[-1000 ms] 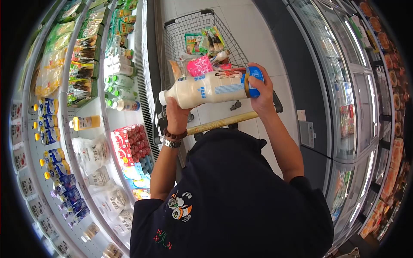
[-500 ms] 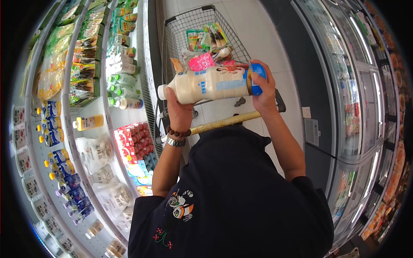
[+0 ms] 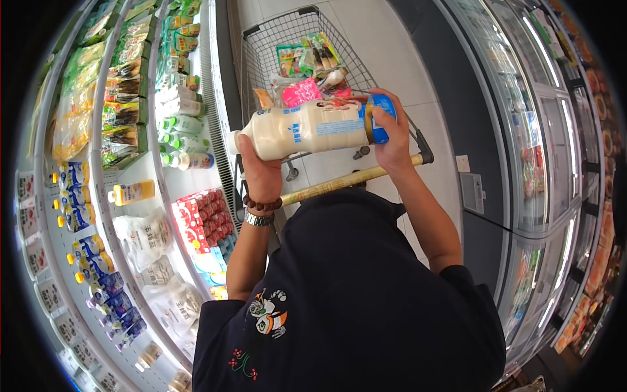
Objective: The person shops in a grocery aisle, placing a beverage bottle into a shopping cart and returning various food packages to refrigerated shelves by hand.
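A large cream-coloured drink bottle (image 3: 307,129) with a white cap and blue label lies sideways between my hands. My left hand (image 3: 261,168) grips its neck end, near the cap. Around the blue base end, my right hand (image 3: 394,137) is closed, thumb on the label. Below and beyond the bottle stands a wire shopping cart (image 3: 261,42), its pale yellow handle (image 3: 353,178) close to my body. Inside the cart are a bright pink package (image 3: 301,93), a green packet (image 3: 294,61) and other packaged food, partly hidden by the bottle.
On the left, a chilled shelf holds green-capped bottles (image 3: 179,124), a yellow bottle (image 3: 132,192), white bags (image 3: 140,236) and red-white multipacks (image 3: 196,219). Glass-door freezers (image 3: 532,176) line the right side. Pale tiled floor (image 3: 398,39) runs between them.
The bottle and both hands have shifted slightly left. My grip at both ends stays the same. The cart appears a little further left in view.
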`<move>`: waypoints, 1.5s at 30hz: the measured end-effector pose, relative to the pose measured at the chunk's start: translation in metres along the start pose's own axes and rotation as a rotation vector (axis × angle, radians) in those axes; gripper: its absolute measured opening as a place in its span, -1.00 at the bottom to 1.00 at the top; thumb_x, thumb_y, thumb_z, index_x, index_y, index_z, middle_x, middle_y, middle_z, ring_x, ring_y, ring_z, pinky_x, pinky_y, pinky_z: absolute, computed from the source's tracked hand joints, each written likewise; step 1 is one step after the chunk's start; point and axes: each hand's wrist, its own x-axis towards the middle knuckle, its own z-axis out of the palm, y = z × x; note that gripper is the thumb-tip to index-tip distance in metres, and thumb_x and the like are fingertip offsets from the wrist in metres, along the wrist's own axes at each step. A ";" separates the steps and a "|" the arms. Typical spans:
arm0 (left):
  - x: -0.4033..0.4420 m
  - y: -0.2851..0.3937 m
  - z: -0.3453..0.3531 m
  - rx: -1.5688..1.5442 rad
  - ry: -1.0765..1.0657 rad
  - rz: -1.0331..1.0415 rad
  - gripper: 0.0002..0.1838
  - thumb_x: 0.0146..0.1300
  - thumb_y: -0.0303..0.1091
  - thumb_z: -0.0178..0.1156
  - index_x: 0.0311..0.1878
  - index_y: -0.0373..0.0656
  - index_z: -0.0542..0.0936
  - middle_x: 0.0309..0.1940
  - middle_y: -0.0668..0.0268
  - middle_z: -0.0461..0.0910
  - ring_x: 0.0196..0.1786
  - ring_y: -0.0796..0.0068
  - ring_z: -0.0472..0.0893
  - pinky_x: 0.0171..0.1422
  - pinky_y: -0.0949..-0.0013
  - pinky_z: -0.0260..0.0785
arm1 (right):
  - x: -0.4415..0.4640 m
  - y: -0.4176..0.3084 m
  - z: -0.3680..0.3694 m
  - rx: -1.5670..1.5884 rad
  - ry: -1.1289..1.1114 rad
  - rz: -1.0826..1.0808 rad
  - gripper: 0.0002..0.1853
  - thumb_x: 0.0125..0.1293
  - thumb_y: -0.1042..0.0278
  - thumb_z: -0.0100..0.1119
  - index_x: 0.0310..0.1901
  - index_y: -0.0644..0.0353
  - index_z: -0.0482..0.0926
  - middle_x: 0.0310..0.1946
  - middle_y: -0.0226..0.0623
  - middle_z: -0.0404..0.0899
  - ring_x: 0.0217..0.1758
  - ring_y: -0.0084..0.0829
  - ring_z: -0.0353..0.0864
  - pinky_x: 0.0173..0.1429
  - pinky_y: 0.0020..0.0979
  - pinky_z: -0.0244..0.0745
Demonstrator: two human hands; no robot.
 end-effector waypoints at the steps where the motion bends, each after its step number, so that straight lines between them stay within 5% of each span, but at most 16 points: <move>1: 0.001 -0.001 -0.001 0.033 0.021 0.003 -0.24 0.50 0.37 -0.31 0.42 -0.07 0.35 0.28 0.26 0.54 0.28 0.27 0.57 0.25 0.08 0.49 | 0.000 0.000 0.001 -0.006 0.005 0.006 -0.57 0.31 0.36 0.28 0.19 0.22 0.50 -0.10 -0.40 0.55 -0.06 -0.62 0.52 0.10 -0.54 0.42; 4: -0.001 0.000 -0.002 0.076 0.049 0.013 -0.22 0.48 0.41 -0.33 0.41 -0.01 0.37 0.25 0.29 0.57 0.24 0.27 0.59 0.18 0.06 0.53 | 0.002 0.003 -0.004 -0.095 -0.034 0.021 -0.51 0.35 0.28 0.17 0.26 0.27 0.42 0.11 -0.09 0.58 0.17 -0.31 0.59 0.30 -0.33 0.46; 17: -0.007 0.006 0.003 0.070 0.041 0.033 -0.26 0.50 0.36 -0.28 0.40 -0.06 0.37 0.22 0.25 0.58 0.21 0.24 0.62 0.13 0.04 0.59 | 0.002 0.004 -0.004 -0.125 -0.046 0.030 -0.53 0.35 0.29 0.16 0.24 0.27 0.42 0.07 -0.15 0.58 0.14 -0.37 0.58 0.29 -0.39 0.44; 20: -0.008 0.007 0.007 0.021 0.032 0.055 -0.32 0.56 0.22 -0.22 0.42 -0.16 0.33 0.25 0.20 0.55 0.21 0.26 0.62 0.11 0.15 0.60 | 0.001 0.006 -0.008 -0.124 -0.058 0.025 -0.52 0.34 0.28 0.17 0.25 0.26 0.41 0.08 -0.14 0.57 0.16 -0.36 0.57 0.30 -0.38 0.43; 28: 0.003 -0.012 -0.009 -0.011 0.025 0.026 -0.37 0.55 0.15 -0.17 0.40 -0.17 0.37 0.25 0.22 0.56 0.22 0.30 0.62 0.24 0.19 0.51 | 0.003 0.021 -0.024 -0.125 -0.081 0.068 -0.50 0.30 0.34 0.18 0.28 0.17 0.42 0.12 -0.18 0.54 0.19 -0.37 0.55 0.32 -0.36 0.42; 31: 0.005 -0.026 -0.018 -0.023 0.023 -0.011 -0.38 0.54 0.14 -0.14 0.39 -0.16 0.39 0.23 0.23 0.58 0.21 0.31 0.62 0.23 0.21 0.50 | 0.006 0.030 -0.032 -0.006 -0.064 0.188 -0.54 0.26 0.39 0.24 0.21 0.15 0.47 -0.04 -0.35 0.55 0.03 -0.52 0.56 0.17 -0.46 0.45; 36: 0.003 -0.049 -0.033 0.041 0.058 -0.098 -0.30 0.49 0.28 -0.19 0.37 -0.10 0.42 0.24 0.22 0.58 0.23 0.22 0.61 0.21 0.06 0.51 | -0.002 0.043 -0.043 -0.039 -0.057 0.246 -0.51 0.26 0.38 0.19 0.25 0.14 0.47 0.07 -0.27 0.56 0.14 -0.42 0.57 0.25 -0.37 0.46; 37: 0.003 -0.049 -0.033 0.003 0.054 -0.090 -0.37 0.53 0.16 -0.16 0.35 -0.17 0.41 0.15 0.20 0.63 0.13 0.27 0.67 0.07 0.15 0.59 | -0.004 0.044 -0.044 -0.046 -0.053 0.251 -0.50 0.27 0.37 0.17 0.27 0.15 0.47 0.11 -0.25 0.55 0.18 -0.39 0.55 0.29 -0.36 0.45; 45: 0.008 -0.057 -0.034 0.039 0.019 -0.023 -0.35 0.55 0.17 -0.18 0.35 -0.23 0.40 0.17 0.17 0.61 0.14 0.24 0.66 0.10 0.09 0.59 | -0.002 0.045 -0.048 -0.088 -0.033 0.222 -0.52 0.31 0.36 0.14 0.28 0.18 0.47 0.08 -0.25 0.57 0.17 -0.41 0.56 0.29 -0.39 0.43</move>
